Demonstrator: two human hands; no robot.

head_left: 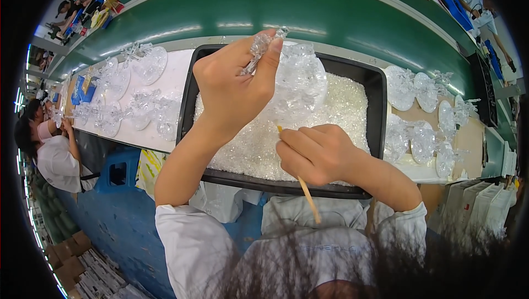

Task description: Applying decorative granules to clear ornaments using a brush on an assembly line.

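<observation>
The left hand (231,87) pinches the stem of a clear, rounded crystal-beaded ornament (300,81), which hangs at its three o'clock. The right hand (314,153), fingers closed on a thin wooden stick (308,197), sits at the ornament's six o'clock, the stick's tip pointing toward eleven.

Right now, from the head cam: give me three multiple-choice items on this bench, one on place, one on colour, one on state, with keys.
1. Where does the clear ornament sit?
A. Over the black tray
B. On the floor
C. On the blue stool

2. What colour is the belt behind the tray?
A. Red
B. Green
C. Yellow

3. What is the right hand doing?
A. Hanging open
B. Resting flat on the tray
C. Gripping a thin wooden stick

Key:
1 A: the left hand holds it up over the black tray of clear beads.
2 B: the belt is green.
3 C: the right hand is closed round the stick.
</observation>
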